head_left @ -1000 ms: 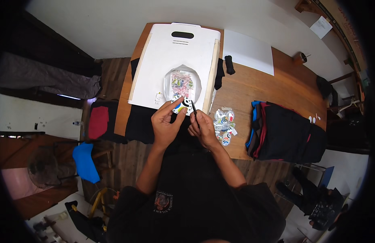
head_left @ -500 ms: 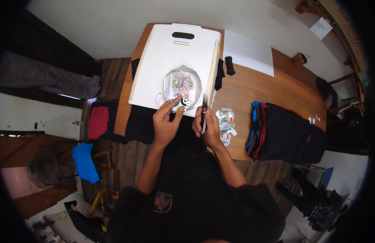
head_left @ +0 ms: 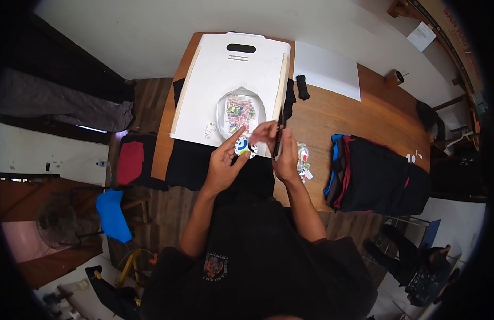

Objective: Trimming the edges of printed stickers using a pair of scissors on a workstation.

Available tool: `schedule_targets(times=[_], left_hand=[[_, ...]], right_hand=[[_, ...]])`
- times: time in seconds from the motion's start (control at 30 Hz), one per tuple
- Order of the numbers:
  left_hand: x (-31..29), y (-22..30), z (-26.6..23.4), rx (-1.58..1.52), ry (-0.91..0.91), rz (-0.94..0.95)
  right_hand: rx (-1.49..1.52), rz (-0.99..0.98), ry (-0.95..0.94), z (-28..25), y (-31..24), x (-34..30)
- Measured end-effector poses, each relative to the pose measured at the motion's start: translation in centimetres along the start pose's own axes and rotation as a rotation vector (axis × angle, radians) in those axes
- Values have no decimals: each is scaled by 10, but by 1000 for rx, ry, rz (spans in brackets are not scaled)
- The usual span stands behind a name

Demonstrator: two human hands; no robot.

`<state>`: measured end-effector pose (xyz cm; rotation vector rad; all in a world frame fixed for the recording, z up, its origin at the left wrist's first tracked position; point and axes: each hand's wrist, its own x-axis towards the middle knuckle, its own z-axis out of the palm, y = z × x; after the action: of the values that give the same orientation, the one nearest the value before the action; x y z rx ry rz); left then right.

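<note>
My left hand (head_left: 224, 166) pinches a round white sticker (head_left: 245, 149) with blue, black and green marks between thumb and fingers. My right hand (head_left: 283, 154) holds what look like dark scissors (head_left: 280, 125), their tips pointing away from me; motion blurs some of its fingers, which reach toward the sticker. Just beyond the sticker is a round white container (head_left: 262, 114) with colourful printed scraps (head_left: 239, 111) inside. It sits at the near part of a white board (head_left: 204, 80) with an oval handle slot.
More cut stickers (head_left: 303, 160) lie on the wooden table (head_left: 321, 117) beside my right hand. A stack of folded black, red and blue cloth (head_left: 380, 176) is at the right. A white sheet (head_left: 327, 69), a black roll (head_left: 302, 87) and a brown cup (head_left: 394, 78) lie farther back.
My left hand has moved slightly right and nearer to me with the sticker. The right hand has shifted right, and its fingers now extend left toward the sticker.
</note>
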<state>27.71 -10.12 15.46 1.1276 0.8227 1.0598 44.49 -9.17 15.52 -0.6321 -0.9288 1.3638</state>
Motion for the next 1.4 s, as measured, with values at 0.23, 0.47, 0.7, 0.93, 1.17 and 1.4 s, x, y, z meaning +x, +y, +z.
schedule_targets(times=[0.23, 0.47, 0.7, 0.93, 1.17, 1.4], left_hand=[[-1, -1, 1, 36, 2, 30], [-3, -1, -6, 181, 129, 163], [-2, 23, 9, 88, 212, 182], [-2, 23, 9, 45, 224, 210], [-3, 18, 8, 51, 218, 187], [-3, 18, 6, 78, 216, 183]], right_hand=[[-324, -98, 143, 17, -1, 6], [-231, 127, 28, 2, -6, -12], [-70, 264, -68, -2, 17, -36], [-21, 302, -101, 3, 24, -46], [-6, 321, -113, 8, 20, -46], [-7, 317, -104, 8, 22, -45]])
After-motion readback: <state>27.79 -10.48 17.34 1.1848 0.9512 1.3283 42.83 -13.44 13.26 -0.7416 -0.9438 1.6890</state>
